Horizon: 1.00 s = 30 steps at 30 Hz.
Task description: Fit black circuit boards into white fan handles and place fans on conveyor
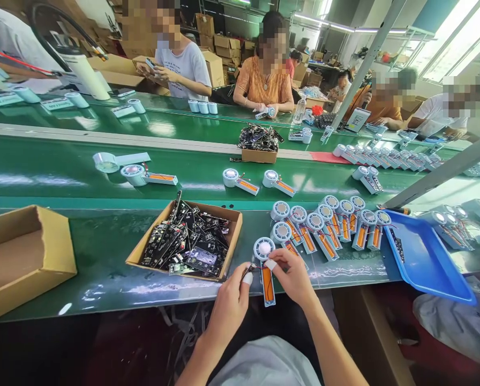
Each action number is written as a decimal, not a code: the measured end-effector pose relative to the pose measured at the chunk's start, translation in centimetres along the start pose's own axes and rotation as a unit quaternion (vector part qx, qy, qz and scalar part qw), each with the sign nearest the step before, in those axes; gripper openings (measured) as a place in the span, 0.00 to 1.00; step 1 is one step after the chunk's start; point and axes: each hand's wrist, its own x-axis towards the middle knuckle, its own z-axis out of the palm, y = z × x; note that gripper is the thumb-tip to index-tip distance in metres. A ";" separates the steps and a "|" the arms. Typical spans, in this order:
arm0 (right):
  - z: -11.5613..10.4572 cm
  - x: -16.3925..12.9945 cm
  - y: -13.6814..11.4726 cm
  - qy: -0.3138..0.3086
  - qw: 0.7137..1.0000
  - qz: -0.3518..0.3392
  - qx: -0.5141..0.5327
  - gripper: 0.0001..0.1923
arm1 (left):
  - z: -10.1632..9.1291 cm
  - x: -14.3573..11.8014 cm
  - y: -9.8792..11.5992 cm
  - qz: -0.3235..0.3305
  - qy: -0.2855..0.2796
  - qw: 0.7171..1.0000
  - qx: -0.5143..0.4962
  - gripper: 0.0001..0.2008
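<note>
Orange-cored fan unit (266, 271): at the near tabletop (103, 252) edge, between my hands.
Left grip (230, 305): my fingers pinch a small dark part beside the unit's handle.
Right grip (292, 276): my fingertips press together on the unit just under its round head.
Cardboard box (192, 238): holds dark circuit boards, just left.
Blue tray (425, 257): well right.

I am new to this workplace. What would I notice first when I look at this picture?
First, the two hands at the near edge: the left hand and the right hand hold an open fan with an orange battery. Left of them stands a box full of black circuit boards. To the right, a row of fans lies beside a blue tray.
</note>
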 end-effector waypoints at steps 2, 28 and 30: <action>0.1 -0.2 0.0 -0.025 0.999 -0.024 0.000 0.05 | -0.1 0.0 0.4 -0.017 0.004 1.000 -0.022 0.18; 0.7 -0.4 -0.4 0.007 0.964 -0.203 -0.174 0.09 | -0.6 0.3 2.2 -0.100 -0.036 0.980 -0.166 0.16; 0.8 -0.3 -0.5 0.020 0.959 -0.201 -0.200 0.09 | -0.4 0.0 2.2 -0.103 -0.025 0.983 -0.151 0.20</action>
